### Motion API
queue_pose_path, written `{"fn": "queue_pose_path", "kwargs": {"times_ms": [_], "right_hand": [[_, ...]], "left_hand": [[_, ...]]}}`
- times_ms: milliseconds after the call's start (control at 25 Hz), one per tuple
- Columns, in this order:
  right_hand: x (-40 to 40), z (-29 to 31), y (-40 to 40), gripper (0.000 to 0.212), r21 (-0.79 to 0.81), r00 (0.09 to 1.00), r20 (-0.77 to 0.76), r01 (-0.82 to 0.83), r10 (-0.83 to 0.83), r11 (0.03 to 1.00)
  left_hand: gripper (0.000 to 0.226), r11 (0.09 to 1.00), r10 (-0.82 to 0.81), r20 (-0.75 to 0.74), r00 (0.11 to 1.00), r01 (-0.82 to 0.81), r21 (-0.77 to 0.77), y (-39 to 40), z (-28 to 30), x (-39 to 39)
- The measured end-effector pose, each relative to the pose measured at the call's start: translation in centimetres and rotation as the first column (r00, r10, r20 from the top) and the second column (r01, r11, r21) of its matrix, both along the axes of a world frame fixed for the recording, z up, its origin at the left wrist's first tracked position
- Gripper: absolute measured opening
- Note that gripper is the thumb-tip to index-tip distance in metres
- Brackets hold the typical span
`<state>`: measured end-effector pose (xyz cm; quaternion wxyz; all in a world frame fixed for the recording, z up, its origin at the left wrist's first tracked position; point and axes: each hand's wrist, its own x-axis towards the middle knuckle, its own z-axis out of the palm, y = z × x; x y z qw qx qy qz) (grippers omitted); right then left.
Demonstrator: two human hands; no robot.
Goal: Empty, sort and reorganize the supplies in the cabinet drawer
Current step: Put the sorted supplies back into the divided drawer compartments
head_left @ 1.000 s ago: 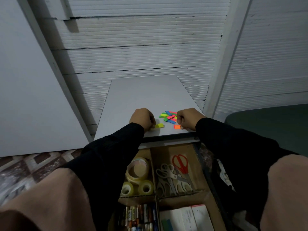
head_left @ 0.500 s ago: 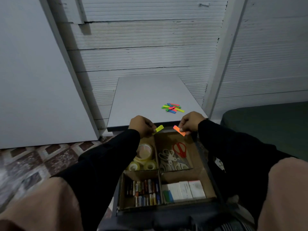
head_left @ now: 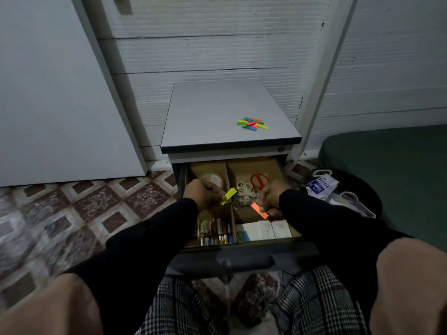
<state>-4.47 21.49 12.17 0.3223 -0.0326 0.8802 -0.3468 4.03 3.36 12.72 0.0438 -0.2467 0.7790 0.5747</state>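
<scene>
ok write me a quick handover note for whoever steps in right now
Left hand pinches a yellow tab; right hand pinches an orange tab. Both are over the open drawer.
Done: tape rolls, scissors, batteries and paper pads each sit in their own compartment.
Left: place these two tabs, then move the pile of coloured tabs from the cabinet top.

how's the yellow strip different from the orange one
The yellow strip is pinched by the left hand; the orange strip by the right hand. Yellow sits higher, rising to the right; orange sits lower, sloping down to the right. Both are small flat strips held over the open drawer.
</scene>
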Motion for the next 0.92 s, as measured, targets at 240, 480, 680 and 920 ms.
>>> {"fn": "queue_pose_path", "kwargs": {"times_ms": [240,480,680,920], "right_hand": [[1.5,-6.6,-0.3,0.005,0.116,0.997,-0.009,-0.069,0.071,0.991],[1.4,-9.8,-1.7,0.031,0.314,0.994,-0.089,-0.039,0.070,0.949],[1.1,-10.6,-2.4,0.026,0.389,0.983,-0.075,-0.123,0.165,0.913],[0.8,-11.0,-2.0,0.032,0.460,0.960,-0.120,-0.170,0.251,0.871]], "left_hand": [[0.010,0.998,-0.014,0.020,1.000,0.013,0.064,-0.3,-2.2,2.4],[0.009,0.990,0.008,-0.002,1.000,-0.008,0.138,-0.7,-2.9,3.2],[0.010,0.984,-0.005,0.005,1.000,0.004,0.177,-0.1,-3.5,3.3],[0.006,0.971,-0.016,0.018,1.000,0.011,0.237,1.0,-3.5,3.4]]}}
